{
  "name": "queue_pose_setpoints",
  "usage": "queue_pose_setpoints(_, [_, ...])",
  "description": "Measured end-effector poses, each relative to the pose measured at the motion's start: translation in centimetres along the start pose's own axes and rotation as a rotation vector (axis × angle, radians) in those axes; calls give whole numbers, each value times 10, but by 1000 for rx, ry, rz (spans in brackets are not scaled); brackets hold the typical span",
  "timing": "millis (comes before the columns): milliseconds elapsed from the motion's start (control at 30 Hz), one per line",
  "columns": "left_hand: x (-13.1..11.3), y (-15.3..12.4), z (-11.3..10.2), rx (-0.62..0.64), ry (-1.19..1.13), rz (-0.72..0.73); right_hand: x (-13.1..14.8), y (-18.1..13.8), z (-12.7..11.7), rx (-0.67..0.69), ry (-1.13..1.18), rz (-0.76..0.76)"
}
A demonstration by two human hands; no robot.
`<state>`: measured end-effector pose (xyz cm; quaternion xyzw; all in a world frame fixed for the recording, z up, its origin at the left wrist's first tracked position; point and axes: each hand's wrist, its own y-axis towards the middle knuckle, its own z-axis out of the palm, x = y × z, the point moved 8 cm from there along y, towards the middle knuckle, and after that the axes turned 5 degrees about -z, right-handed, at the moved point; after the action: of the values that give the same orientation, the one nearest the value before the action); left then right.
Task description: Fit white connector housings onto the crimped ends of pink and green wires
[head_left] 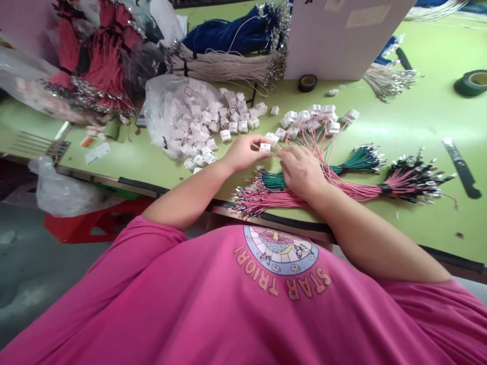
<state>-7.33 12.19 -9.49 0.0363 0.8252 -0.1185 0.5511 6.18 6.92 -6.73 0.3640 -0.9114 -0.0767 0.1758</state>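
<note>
- Closest is a bright pink T-shirt (pixel 190 294) with a round picture and the words "STAR TRIORI" on it.
- Next comes the edge of a light green table (pixel 414 223). A long bunch of pink wires (pixel 353 190) lies near it, passing under the right arm. Black tape is wrapped around its right part.
- A bunch of green wires (pixel 274 180) lies just behind the pink ones.
- The left hand (pixel 245 153) pinches a small white plastic connector (pixel 265 147) between thumb and finger, just above the table.
- The right hand (pixel 300 170) is close beside it, with its fingertips squeezed on a thin wire (pixel 276 152) by the connector. The two hands are near each other but do not touch.
- Behind the hands, white connectors with wires (pixel 314 119) sit in a group. To their left, loose white connectors (pixel 236 114) spill by a clear plastic bag (pixel 162 109).
- Farther back are a black tape roll (pixel 307 82), a big pale box (pixel 338 45), white wires (pixel 228 67) and blue wires (pixel 232 35).
</note>
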Motion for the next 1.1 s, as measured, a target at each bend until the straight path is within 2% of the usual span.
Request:
queue_pose_setpoints(67, [-5,10,-8,-31,122,18,8,-1,5,91,-9,-64])
queue_pose_setpoints(133, [-8,23,-10,-39,174,42,12,-3,17,258,-24,-72])
queue_pose_setpoints(200, [-8,41,-5,-40,174,66,13,-5,26,385,-4,-79])
queue_pose_setpoints(267, [-7,60,3,-39,149,86,15,-5,32,447,72,-108])
queue_pose_setpoints(367, [-7,83,12,-71,113,113,14,-4,33,446,200,-119])
queue_pose_setpoints(467, [-8,85,5,-63,89,139,4,-2,28,330,295,-34])
queue_pose_setpoints(533, [-7,74,-11,-27,113,149,-4,-2,23,219,354,39])
queue_pose_setpoints(600, [-2,60,-41,-50,202,141,-8,-2,19,135,391,75])
queue_pose_setpoints(733, [20,40,-113,-289,476,31,-5,-3,17,94,350,68])
queue_pose_setpoints(800, [31,37,-127,-317,521,14,-5,-4,16,94,301,88])
queue_pose_setpoints(867, [33,35,-125,-287,493,68,-6,-6,14,88,263,124])
queue_pose_setpoints(933, [26,28,-114,-247,436,121,-8,-6,10,78,269,148])
queue_pose_setpoints(1033, [4,9,-85,-125,301,115,-11,-6,6,59,333,177])
queue_pose_setpoints(1100, [-11,-5,-57,31,130,75,-13,-6,3,41,363,198])
